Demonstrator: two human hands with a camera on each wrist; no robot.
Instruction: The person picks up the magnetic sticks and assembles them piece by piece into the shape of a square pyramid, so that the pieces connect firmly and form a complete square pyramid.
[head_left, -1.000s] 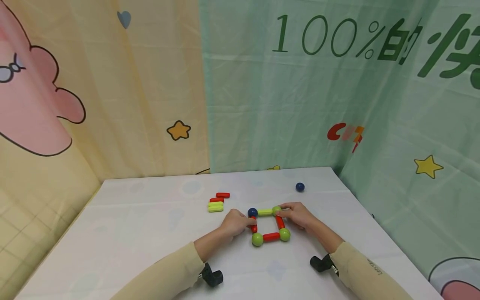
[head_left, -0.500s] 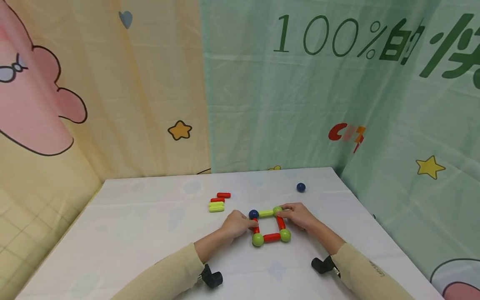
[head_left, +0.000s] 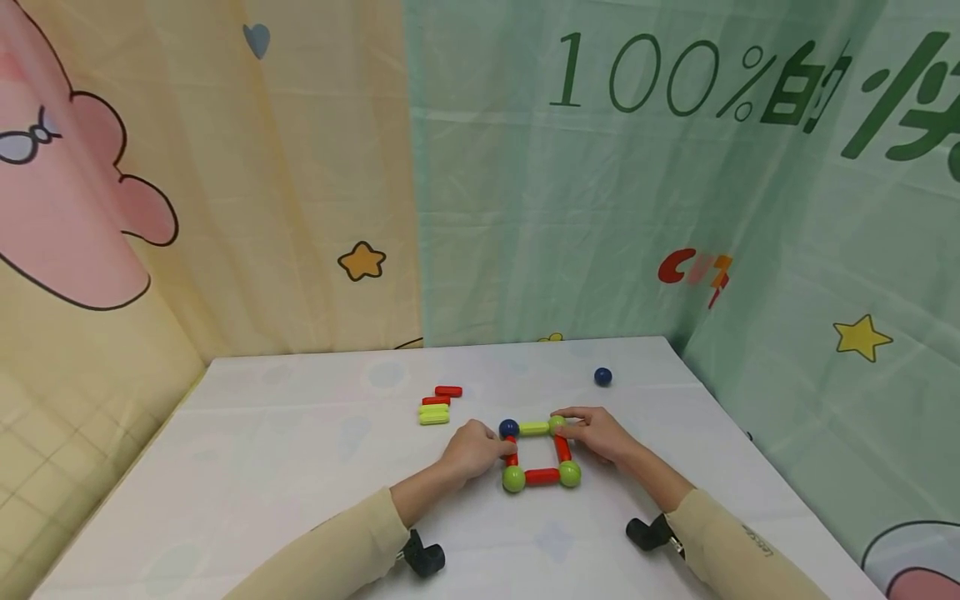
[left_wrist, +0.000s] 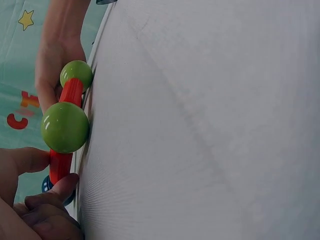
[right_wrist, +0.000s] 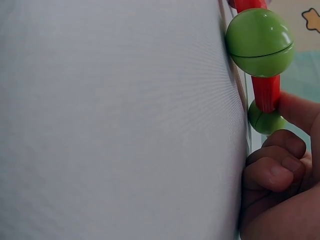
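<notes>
Green "100%" lettering [head_left: 660, 62] stands behind the rod-and-ball square [head_left: 542, 477].

Head view: fabric backdrop, cream curtain [head_left: 315, 167] on left, mint-green curtain [head_left: 495, 208] center to right. Pink cartoon figure [head_left: 67, 225] upper left, grey-blue heart [head_left: 257, 40] to its right. Dark green "100%" lettering [head_left: 670, 75] upper right, yellow star [head_left: 862, 337] at right edge. White tabletop [head_left: 262, 467] across lower part, faint pastel spots. Light soft, fairly even.
</notes>
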